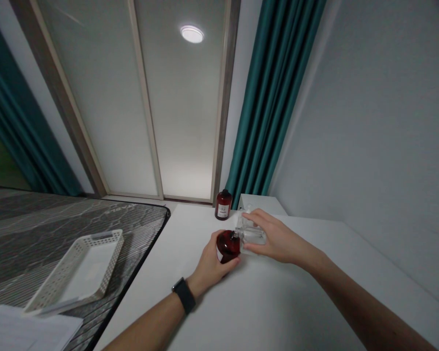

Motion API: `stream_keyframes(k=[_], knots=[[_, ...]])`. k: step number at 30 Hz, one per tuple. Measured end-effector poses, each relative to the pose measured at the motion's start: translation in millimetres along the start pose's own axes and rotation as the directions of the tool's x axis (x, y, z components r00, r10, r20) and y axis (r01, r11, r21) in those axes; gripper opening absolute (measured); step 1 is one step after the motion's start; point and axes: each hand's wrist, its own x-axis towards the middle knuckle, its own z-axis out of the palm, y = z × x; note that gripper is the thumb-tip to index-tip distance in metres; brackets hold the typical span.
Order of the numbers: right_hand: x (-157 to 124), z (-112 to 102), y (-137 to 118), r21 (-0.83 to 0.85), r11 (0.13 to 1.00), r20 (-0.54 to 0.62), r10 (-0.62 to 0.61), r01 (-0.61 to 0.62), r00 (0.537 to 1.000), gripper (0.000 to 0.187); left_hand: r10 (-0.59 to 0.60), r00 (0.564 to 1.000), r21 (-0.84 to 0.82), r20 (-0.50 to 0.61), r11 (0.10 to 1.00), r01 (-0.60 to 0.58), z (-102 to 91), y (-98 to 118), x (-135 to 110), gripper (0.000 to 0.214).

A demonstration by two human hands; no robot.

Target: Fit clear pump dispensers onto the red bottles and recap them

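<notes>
Grips a rounded, glossy dark-red bottle (229, 243) in the left hand (212, 256), with fingers wrapped around its side, over the white table (183, 239). Pinches a clear, transparent bottle (254, 236), turned sideways, between thumb and fingers of the right hand (276, 238), right at the first bottle's neck. Has a second dark-red bottle (223, 204), black-topped and white-labelled, upright near the table's far edge.

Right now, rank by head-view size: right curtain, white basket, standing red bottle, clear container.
Largest: right curtain
Next: white basket
Unranked: standing red bottle and clear container look close; the right hand partly hides the latter.
</notes>
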Motion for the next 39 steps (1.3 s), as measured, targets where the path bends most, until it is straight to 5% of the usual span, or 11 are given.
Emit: stream_keyframes(k=[39], knots=[[4.5, -3.7, -0.2, -0.002, 1.000, 0.028, -0.018, 0.018, 0.999, 0.066, -0.004, 0.999, 0.047, 0.037, 0.999, 0.002, -1.0, -7.4, -0.7, 0.069]])
